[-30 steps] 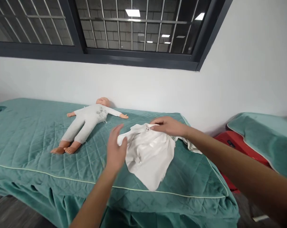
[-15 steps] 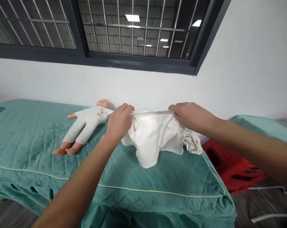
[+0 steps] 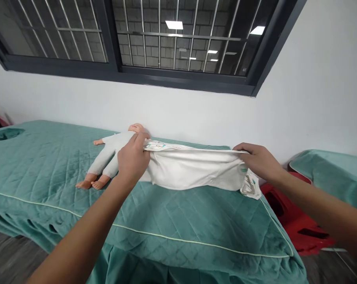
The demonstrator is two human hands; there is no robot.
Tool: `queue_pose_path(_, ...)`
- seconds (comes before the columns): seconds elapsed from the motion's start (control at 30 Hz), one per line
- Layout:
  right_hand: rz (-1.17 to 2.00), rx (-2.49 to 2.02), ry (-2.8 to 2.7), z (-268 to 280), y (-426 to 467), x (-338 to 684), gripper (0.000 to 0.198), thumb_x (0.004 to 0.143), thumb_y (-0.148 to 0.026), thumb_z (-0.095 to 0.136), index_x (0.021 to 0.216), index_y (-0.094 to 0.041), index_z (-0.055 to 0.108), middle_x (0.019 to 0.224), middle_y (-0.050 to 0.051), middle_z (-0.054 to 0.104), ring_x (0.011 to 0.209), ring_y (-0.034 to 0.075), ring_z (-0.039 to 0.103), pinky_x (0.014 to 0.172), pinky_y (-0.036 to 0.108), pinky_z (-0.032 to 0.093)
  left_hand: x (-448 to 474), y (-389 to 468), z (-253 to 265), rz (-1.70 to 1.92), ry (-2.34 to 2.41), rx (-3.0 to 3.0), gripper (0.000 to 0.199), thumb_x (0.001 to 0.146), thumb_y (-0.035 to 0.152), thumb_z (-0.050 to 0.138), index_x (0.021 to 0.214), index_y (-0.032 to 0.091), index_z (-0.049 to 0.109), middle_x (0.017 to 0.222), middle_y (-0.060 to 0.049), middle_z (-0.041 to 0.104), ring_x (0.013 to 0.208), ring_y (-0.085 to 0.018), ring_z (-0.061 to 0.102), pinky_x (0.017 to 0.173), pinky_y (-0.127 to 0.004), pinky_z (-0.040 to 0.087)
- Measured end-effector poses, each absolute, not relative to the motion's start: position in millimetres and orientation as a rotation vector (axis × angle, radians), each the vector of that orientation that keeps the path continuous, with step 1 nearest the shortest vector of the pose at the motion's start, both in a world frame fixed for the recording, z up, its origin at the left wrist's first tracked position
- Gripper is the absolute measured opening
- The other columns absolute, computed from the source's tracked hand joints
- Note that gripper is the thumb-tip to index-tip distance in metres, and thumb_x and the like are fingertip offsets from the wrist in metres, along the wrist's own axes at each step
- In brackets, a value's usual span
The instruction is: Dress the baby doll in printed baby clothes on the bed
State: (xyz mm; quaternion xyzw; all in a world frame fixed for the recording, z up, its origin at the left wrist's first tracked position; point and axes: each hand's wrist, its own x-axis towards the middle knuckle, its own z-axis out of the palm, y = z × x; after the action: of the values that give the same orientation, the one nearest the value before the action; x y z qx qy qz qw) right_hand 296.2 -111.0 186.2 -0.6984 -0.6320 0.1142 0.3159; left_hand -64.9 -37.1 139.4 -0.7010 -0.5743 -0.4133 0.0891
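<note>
Holding white cloth [image 3: 196, 169] taut (left hand [image 3: 133, 157], right hand [image 3: 257, 159] wide apart).

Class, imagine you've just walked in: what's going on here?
A person's left hand and right hand hold a white cloth stretched between them by its upper edge, over a green quilted cover. A doll in pale clothing lies on the cover, partly hidden behind the left hand. A crumpled patterned cloth is below the right hand.

White cloth [image 3: 196, 169] has green print [image 3: 157, 146] at one edge. Bed cover [image 3: 178, 213] is green, quilted, pale piping [image 3: 166, 237]. Window frame [image 3: 181, 81]: dark grey.
</note>
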Motion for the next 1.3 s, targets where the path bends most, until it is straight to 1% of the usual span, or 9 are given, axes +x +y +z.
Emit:
queue_pose_path(0.2, 0.707, -1.928, -1.602, 178, -102, 316, 0.022, 0.069, -0.022, 0.049, 0.078, -0.020, 0.069, 0.066, 0.004, 0.063, 0.059, 0.018, 0.056, 0.052, 0.028, 0.041, -85, -34, 144, -0.613, -1.938, -2.336, 0.026, 0.082, 0.022, 0.051, 0.100, 0.026, 0.068, 0.085, -0.007, 0.072, 0.076, -0.026, 0.066, 0.072, -0.034, 0.049)
queue_pose_path(0.27, 0.632, -2.044, -1.819, 170, -91, 309, 0.025, 0.072, -0.019, 0.047, 0.080, -0.021, 0.071, 0.079, 0.005, 0.070, 0.071, 0.021, 0.063, 0.061, 0.029, 0.046, -79, -29, 137, -0.361, -1.965, -2.366, 0.027, 0.082, 0.019, 0.050, 0.100, 0.025, 0.069, 0.088, -0.009, 0.072, 0.079, -0.028, 0.067, 0.074, -0.038, 0.050)
queue_pose_path(0.37, 0.178, -2.266, -2.137, 144, -77, 278, 0.035, 0.081, -0.011, 0.044, 0.101, -0.021, 0.072, 0.105, 0.010, 0.072, 0.098, 0.027, 0.065, 0.081, 0.036, 0.049, -50, -29, 115, -0.160, -1.935, -2.349, 0.033, 0.085, 0.011, 0.044, 0.108, 0.018, 0.067, 0.100, -0.015, 0.071, 0.093, -0.032, 0.067, 0.080, -0.045, 0.051)
queue_pose_path(0.5, -0.190, -2.163, -2.519, 90, -76, 221, 0.042, 0.083, -0.001, 0.047, 0.118, -0.013, 0.067, 0.126, 0.021, 0.063, 0.121, 0.033, 0.055, 0.098, 0.046, 0.042, -1, -43, 69, -0.145, -1.797, -2.497, 0.040, 0.086, 0.002, 0.038, 0.111, 0.013, 0.067, 0.115, -0.019, 0.067, 0.115, -0.033, 0.060, 0.093, -0.048, 0.048)
queue_pose_path(0.67, -0.113, -2.117, -2.620, 40, -77, 185, 0.039, 0.090, -0.003, 0.039, 0.114, -0.009, 0.069, 0.118, 0.021, 0.066, 0.111, 0.031, 0.062, 0.089, 0.040, 0.049, 23, -49, 27, -0.081, -1.792, -2.669, 0.033, 0.090, 0.009, 0.042, 0.109, 0.011, 0.069, 0.117, -0.019, 0.064, 0.111, -0.029, 0.062, 0.083, -0.037, 0.054)
queue_pose_path(0.8, -0.081, -2.325, -2.432, 24, -66, 182, 0.039, 0.088, -0.005, 0.044, 0.119, 0.005, 0.065, 0.113, 0.031, 0.065, 0.109, 0.035, 0.064, 0.091, 0.044, 0.049, 21, -37, 16, -0.109, -1.915, -2.591, 0.035, 0.093, 0.023, 0.047, 0.118, 0.005, 0.065, 0.123, -0.024, 0.060, 0.117, -0.033, 0.059, 0.091, -0.041, 0.052)
queue_pose_path(0.93, -0.063, -2.500, -2.176, 14, -60, 182, 0.051, 0.090, -0.012, 0.046, 0.134, 0.013, 0.051, 0.129, 0.041, 0.054, 0.122, 0.041, 0.057, 0.097, 0.051, 0.046, 27, -33, 6, -0.212, -2.064, -2.480, 0.045, 0.095, 0.023, 0.044, 0.130, -0.001, 0.058, 0.137, -0.030, 0.053, 0.130, -0.038, 0.051, 0.101, -0.046, 0.048)
queue_pose_path(1.17, -0.115, -2.191, -1.665, -13, -63, 176, 0.075, 0.082, -0.001, 0.035, 0.156, -0.005, 0.023, 0.160, 0.024, 0.026, 0.148, 0.034, 0.027, 0.117, 0.050, 0.028, 39, -38, -9, -0.714, -2.022, -2.314, 0.067, 0.097, 0.031, 0.041, 0.156, 0.005, 0.023, 0.160, -0.028, 0.026, 0.146, -0.038, 0.034, 0.110, -0.050, 0.041)
queue_pose_path(1.3, -0.099, -1.952, -1.541, -21, -53, 177, 0.065, 0.079, 0.001, 0.031, 0.142, -0.008, 0.041, 0.156, 0.021, 0.032, 0.149, 0.030, 0.022, 0.118, 0.050, 0.026, 41, -27, -12, -0.746, -1.964, -2.310, 0.067, 0.099, 0.034, 0.038, 0.158, 0.010, 0.019, 0.162, -0.025, 0.022, 0.145, -0.038, 0.035, 0.111, -0.050, 0.041)
